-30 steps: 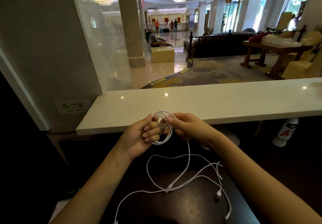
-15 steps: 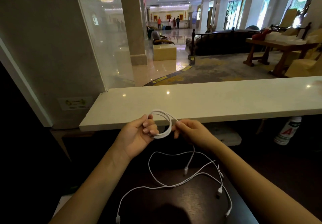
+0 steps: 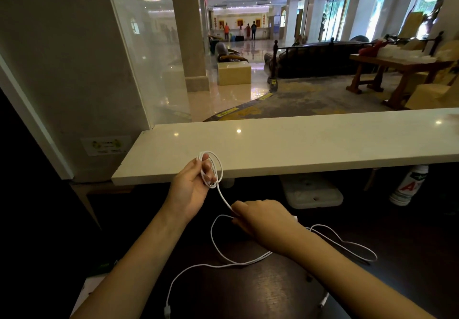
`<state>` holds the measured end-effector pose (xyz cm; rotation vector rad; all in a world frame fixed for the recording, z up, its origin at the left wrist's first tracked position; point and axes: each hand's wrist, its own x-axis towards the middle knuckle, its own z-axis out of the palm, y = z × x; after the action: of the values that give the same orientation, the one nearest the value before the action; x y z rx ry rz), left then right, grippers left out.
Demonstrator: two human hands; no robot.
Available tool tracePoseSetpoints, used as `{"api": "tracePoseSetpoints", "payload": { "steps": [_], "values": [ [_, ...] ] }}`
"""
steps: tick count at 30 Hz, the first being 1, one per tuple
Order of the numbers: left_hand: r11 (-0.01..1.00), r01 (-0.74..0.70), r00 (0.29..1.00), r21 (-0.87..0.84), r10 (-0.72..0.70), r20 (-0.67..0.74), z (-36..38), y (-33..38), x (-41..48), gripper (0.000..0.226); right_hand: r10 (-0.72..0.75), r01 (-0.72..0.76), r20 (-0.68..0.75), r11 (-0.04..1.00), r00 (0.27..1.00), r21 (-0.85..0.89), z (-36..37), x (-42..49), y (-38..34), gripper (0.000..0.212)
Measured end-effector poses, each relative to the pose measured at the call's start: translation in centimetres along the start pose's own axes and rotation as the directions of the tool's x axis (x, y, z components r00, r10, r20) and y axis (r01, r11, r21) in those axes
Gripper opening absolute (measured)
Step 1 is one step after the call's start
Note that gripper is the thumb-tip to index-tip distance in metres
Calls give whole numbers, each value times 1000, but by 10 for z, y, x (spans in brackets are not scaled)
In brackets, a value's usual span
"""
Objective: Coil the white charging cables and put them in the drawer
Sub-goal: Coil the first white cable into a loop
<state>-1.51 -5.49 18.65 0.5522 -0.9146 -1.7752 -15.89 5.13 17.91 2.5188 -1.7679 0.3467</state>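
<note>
Cable coil [image 3: 220,168] sat gripped by the left hand [image 3: 192,187], fingers curled through it; right hand [image 3: 264,219] pinched the loose strand [image 3: 224,200] just below those fingers.

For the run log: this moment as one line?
phase: coiling | left hand: holds coil | right hand: pinches cable tail | loose cable: on dark desk | drawer: unseen

One wide-angle head-worn view looks forward and down, close over the dark surface [image 3: 248,294]. The left hand [image 3: 191,189] and right hand [image 3: 263,219] sit near centre; the white stone ledge [image 3: 310,142] and lobby [image 3: 248,48] recede toward 12 o'clock.
</note>
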Motion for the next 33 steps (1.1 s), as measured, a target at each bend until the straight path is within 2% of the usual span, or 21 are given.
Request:
{"api": "tracePoseSetpoints", "payload": {
  "steps": [4, 6, 8, 11, 14, 17, 19, 20, 21, 22, 23, 24, 25, 29, 33],
  "values": [
    [947, -36, 997, 319, 13, 75, 0, -10, -11, 25, -224, 208, -153, 972, 963, -112, -24, 6, -1, 14],
    [892, -36, 994, 451, -14, 107, 3, -15, -17, 23, -232, 217, -232, 972, 945, -87, -37, 12, 3, 16],
    [856, -38, 989, 516, -42, 141, 5, -17, -21, 22, -174, 184, -268, 983, 948, 12, -51, 18, 13, 20],
    [876, 9, 967, 482, -130, 219, 6, -13, -25, 28, -104, 144, -265, 980, 959, 139, -63, 24, 33, 22],
    [931, 153, 935, 330, -245, 258, 9, -8, -27, 36, -101, 143, -246, 977, 964, 158, -64, 29, 47, 20],
    [945, 234, 892, 228, -302, 336, 13, -5, -28, 34, -39, 70, -375, 995, 926, 71, -49, 35, 54, 27],
    [951, 237, 893, 199, -294, 340, 15, -5, -29, 21, 149, -83, -488, 984, 860, 155, -33, 35, 49, 34],
    [954, 237, 900, 184, -287, 327, 16, -5, -30, 17, 305, -173, -484, 939, 820, 299, -26, 33, 45, 41],
    [957, 234, 911, 172, -278, 306, 18, -6, -30, 15, 473, -257, -374, 827, 798, 500, -20, 29, 41, 48],
    [960, 227, 923, 162, -265, 279, 19, -6, -29, 14, 584, -316, -169, 634, 794, 706, -17, 25, 35, 52],
    [965, 215, 935, 151, -248, 253, 20, -7, -29, 14, 596, -347, 54, 390, 801, 853, -14, 20, 30, 51],
    [969, 202, 946, 140, -230, 230, 20, -8, -28, 13, 541, -354, 207, 183, 815, 917, -11, 17, 26, 47],
    [973, 190, 954, 133, -215, 210, 20, -8, -28, 12, 484, -336, 259, 78, 836, 938, -7, 14, 22, 41],
    [976, 196, 970, 95, -207, 130, 17, -10, -27, 15, 421, -192, 190, -39, 887, 981, -3, 13, 14, 15],
    [974, 208, 970, 88, -217, 105, 15, -11, -30, 19, 423, -149, 258, -274, 868, 950, -1, 18, 11, 23]
  ]
}}
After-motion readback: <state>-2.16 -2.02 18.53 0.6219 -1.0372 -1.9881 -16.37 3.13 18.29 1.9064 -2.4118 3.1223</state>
